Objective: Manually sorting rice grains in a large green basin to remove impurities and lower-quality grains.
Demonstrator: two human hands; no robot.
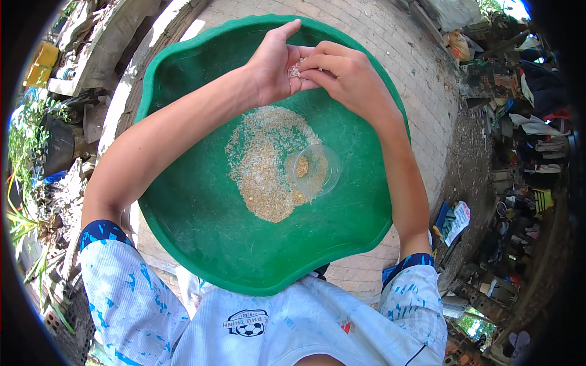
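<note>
Over the far side of a large green plastic tray (pixel 201 226), my left hand (pixel 273 68) is turned palm up with its thumb stretched out. A small heap of whitish rice grains (pixel 294 71) lies cupped in its palm. The fingers of my right hand (pixel 351 76) are bent and pressed together, touching those grains; what sits between the fingertips is too small to tell. Below both hands a pile of mixed white and tan grain (pixel 262 174) is spread on the tray. A clear plastic cup (pixel 329 174) stands at the pile's right edge, with some tan grains visible in it.
The tray's near rim meets my white and blue shirt (pixel 305 323). Around it runs a paved brick floor (pixel 421 79). Clutter with a yellow container (pixel 41 64) and plants (pixel 27 146) lines the left. On the right are bricks, cloths and a white printed packet (pixel 456 222).
</note>
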